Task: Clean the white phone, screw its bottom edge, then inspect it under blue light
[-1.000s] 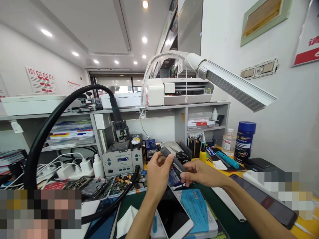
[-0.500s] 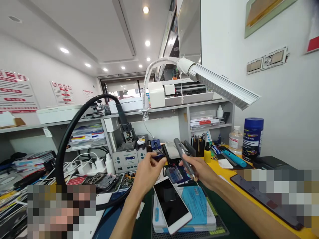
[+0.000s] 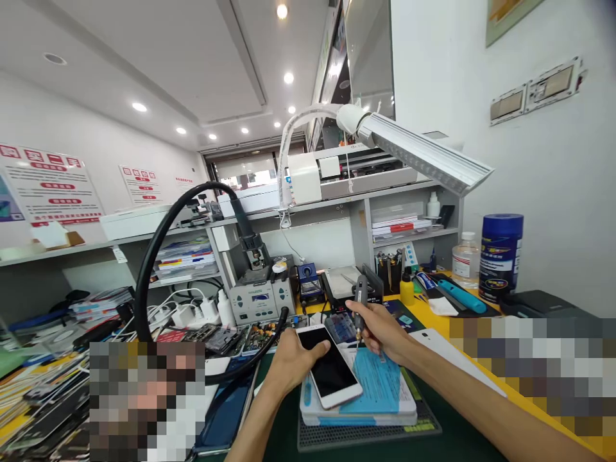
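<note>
My left hand (image 3: 293, 359) rests on the left edge of a white phone (image 3: 330, 372), thumb laid over its dark screen, gripping it. The phone lies tilted on a blue-topped pad (image 3: 380, 391) stacked on a white block. My right hand (image 3: 378, 327) is closed around a dark pen-shaped electric screwdriver (image 3: 360, 301), held nearly upright with its tip pointing down just beyond the phone's far end. A case of screwdriver bits (image 3: 341, 327) sits right behind the phone.
A hot-air station (image 3: 260, 298) with a thick black hose (image 3: 158, 256) stands at the back left beside trays of circuit boards (image 3: 231, 340). A desk lamp (image 3: 423, 154) hangs overhead. Blue canister (image 3: 500, 256), clear bottle (image 3: 466, 260) and blue tool (image 3: 457, 296) sit right. Chargers and cables clutter the left.
My left hand dropped from the back of the bench onto the phone and took hold of it. My right hand swung the screwdriver upright, tip down. The view shifted left.
</note>
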A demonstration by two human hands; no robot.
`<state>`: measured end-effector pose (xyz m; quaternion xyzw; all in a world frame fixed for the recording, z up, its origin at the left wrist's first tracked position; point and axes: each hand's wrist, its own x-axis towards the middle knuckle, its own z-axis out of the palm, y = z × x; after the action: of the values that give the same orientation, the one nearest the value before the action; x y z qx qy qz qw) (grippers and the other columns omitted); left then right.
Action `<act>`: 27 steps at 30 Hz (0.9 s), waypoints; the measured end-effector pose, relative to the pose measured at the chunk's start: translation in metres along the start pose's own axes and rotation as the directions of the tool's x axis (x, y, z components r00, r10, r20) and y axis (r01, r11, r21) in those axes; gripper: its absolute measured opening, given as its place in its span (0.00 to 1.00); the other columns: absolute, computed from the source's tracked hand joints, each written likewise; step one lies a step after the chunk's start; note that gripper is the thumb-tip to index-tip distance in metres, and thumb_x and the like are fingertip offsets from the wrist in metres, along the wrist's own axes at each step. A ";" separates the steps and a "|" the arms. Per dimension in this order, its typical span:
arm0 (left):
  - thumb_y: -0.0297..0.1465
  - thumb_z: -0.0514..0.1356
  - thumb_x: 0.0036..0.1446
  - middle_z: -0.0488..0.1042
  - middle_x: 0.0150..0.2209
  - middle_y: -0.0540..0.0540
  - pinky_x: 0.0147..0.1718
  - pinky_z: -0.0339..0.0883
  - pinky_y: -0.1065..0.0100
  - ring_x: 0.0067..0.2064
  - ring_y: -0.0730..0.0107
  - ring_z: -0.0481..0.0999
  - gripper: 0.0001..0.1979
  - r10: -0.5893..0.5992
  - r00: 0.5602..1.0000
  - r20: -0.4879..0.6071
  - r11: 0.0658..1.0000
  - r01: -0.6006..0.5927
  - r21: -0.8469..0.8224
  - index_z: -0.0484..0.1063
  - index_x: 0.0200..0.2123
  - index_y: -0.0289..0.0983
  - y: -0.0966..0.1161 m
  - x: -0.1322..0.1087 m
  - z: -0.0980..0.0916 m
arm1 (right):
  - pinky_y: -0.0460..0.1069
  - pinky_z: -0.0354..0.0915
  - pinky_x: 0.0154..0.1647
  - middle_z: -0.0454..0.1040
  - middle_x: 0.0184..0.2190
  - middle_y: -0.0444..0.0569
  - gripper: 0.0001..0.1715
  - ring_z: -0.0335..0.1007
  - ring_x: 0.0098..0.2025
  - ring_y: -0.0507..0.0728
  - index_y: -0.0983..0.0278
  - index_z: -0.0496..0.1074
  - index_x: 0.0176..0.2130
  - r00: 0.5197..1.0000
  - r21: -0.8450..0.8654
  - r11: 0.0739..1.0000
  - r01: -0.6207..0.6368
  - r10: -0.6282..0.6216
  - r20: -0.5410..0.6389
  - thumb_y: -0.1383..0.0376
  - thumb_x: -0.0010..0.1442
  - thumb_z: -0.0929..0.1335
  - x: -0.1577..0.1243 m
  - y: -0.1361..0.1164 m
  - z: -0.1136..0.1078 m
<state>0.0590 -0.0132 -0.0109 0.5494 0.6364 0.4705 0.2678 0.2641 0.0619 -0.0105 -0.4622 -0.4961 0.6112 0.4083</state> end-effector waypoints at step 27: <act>0.41 0.56 0.66 0.76 0.51 0.42 0.53 0.63 0.63 0.53 0.58 0.73 0.15 0.345 0.938 -0.028 0.792 -0.307 -0.527 0.69 0.49 0.38 0.037 -0.013 0.002 | 0.47 0.64 0.20 0.73 0.19 0.44 0.17 0.69 0.21 0.55 0.61 0.78 0.34 0.908 0.360 0.854 0.376 -0.416 0.038 0.52 0.49 0.77 -0.057 -0.060 -0.001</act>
<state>0.0802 -0.0268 0.0188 0.5729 0.3699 0.6453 0.3442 0.2812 0.0180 0.0571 -0.2353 -0.4884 0.6166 0.5708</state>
